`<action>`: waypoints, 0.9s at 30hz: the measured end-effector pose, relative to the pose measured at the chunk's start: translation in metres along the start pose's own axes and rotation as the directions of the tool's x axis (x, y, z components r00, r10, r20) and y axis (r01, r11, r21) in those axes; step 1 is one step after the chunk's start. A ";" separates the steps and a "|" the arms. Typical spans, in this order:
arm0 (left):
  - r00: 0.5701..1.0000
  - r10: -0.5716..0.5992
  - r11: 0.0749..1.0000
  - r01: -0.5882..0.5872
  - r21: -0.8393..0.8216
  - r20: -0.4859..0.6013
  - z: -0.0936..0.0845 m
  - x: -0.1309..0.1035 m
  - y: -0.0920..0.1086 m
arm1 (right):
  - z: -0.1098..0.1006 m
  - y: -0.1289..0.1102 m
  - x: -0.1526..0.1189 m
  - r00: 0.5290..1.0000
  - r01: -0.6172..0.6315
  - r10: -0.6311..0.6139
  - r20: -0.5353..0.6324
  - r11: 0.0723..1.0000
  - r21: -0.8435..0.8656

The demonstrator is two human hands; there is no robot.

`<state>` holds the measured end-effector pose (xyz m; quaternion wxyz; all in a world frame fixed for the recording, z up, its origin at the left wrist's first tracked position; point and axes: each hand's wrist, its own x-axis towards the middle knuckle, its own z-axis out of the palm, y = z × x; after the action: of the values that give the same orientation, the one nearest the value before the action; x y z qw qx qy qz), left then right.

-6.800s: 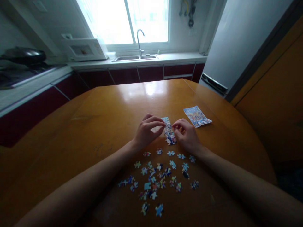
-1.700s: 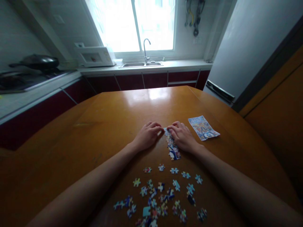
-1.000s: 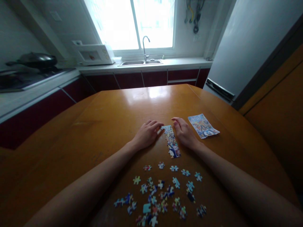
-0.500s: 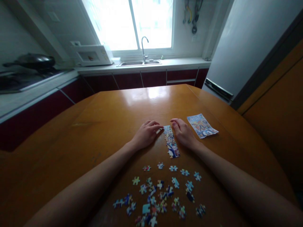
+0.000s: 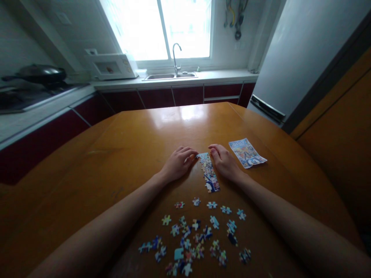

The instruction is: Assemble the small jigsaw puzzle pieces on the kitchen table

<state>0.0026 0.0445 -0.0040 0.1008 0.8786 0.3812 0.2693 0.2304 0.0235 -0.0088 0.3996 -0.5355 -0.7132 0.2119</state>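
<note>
A narrow strip of joined jigsaw puzzle [image 5: 210, 172] lies on the table between my hands. My left hand [image 5: 179, 163] is at its upper left corner, the index finger and thumb closed on a small puzzle piece [image 5: 198, 156] at the strip's edge. The fingertips partly cover that piece. Along the strip's right side rests my right hand [image 5: 224, 163], its fingers curled and thumb drawn in, with nothing visible in them. Nearer to me are several loose puzzle pieces [image 5: 188, 244], some overlapping. A creased picture sheet [image 5: 247, 153] lies right of my right hand.
The wooden table [image 5: 130, 143] has a rounded edge. Beyond it stand a counter with a sink [image 5: 162, 77], a microwave [image 5: 111, 66] and, at left, a lidded pan [image 5: 42, 73] on the stove. A fridge [image 5: 301, 50] is at right.
My left index fingertip has drawn back slightly, and the small piece at the strip's upper left corner shows a little differently. My right hand stays in place.
</note>
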 end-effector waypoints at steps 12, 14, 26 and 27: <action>1.000 0.004 1.000 -0.004 -0.016 -0.009 -0.001 0.001 0.002 | 0.000 0.002 0.000 1.000 0.008 -0.008 -0.005 1.000 -0.005; 1.000 0.006 1.000 -0.006 -0.019 -0.005 0.000 0.001 0.002 | 0.000 0.001 0.000 1.000 0.006 -0.006 -0.004 1.000 -0.002; 1.000 0.010 1.000 -0.010 -0.018 0.002 0.000 0.000 0.000 | -0.003 0.000 0.000 1.000 -0.024 0.024 -0.007 0.999 0.034; 1.000 0.007 1.000 -0.007 -0.017 0.001 0.001 0.000 0.000 | -0.003 0.000 0.000 1.000 -0.017 0.018 -0.008 0.999 0.041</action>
<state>0.0031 0.0449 -0.0043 0.1076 0.8792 0.3758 0.2724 0.2328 0.0231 -0.0067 0.4117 -0.5341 -0.7024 0.2278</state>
